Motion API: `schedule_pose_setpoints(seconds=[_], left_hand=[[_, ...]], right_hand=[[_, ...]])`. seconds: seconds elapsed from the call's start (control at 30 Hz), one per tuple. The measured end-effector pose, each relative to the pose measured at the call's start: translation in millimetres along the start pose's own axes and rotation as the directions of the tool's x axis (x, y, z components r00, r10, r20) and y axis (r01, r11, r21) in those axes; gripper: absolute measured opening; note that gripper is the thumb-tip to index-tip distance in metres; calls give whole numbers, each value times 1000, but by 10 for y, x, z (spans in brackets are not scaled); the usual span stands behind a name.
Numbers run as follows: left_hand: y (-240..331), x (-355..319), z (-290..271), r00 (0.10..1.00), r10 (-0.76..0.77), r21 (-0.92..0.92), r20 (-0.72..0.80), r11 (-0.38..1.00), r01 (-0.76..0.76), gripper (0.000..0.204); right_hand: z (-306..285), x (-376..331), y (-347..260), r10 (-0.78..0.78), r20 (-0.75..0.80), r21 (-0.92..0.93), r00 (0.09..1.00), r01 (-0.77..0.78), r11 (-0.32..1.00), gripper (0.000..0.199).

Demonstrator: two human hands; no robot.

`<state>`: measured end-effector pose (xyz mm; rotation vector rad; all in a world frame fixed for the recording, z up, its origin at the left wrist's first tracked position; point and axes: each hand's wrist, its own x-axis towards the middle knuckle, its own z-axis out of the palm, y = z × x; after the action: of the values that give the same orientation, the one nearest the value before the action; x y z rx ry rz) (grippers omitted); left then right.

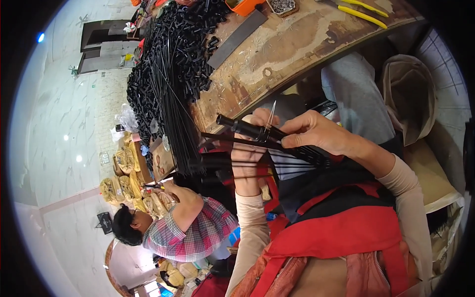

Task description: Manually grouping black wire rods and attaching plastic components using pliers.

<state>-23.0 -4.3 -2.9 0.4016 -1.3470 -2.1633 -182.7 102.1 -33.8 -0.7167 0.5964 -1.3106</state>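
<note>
My left hand (251, 129) is closed round a black plastic tube (236, 123) with a wider collar, held tilted in front of me. Several long thin black rods (297, 157) fan out near the collar over my lap, some smeared by motion. Thin silver wire (271, 115) sticks up from the collar. My right hand (316, 131) pinches at the collar's right side, thumb and forefinger together on the end of a black rod; its tip is partly hidden.
A worn wooden table (277, 52) holds a heap of black tube pieces (170, 47), a bundle of thin black rods (170, 99), a dark flat bar (237, 39), yellow-handled pliers (363, 16) and a small tray (283, 6). A co-worker in a plaid shirt (190, 230) sits at the left.
</note>
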Motion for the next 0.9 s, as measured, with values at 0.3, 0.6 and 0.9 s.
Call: schedule_pose_setpoints(seconds=[0.3,0.6,0.9], left_hand=[[-20,-138,64,986,-6,-237,168,970,46,11],[-187,-264,472,937,151,156,-314,982,-105,37],[13,-547,905,878,283,358,-386,923,-140,31]], right_hand=[[119,-53,4,24,148,-99,989,-9,995,21],[285,-133,106,-225,-173,-31,959,223,974,20],[384,-191,156,-258,-224,-136,940,232,963,29]])
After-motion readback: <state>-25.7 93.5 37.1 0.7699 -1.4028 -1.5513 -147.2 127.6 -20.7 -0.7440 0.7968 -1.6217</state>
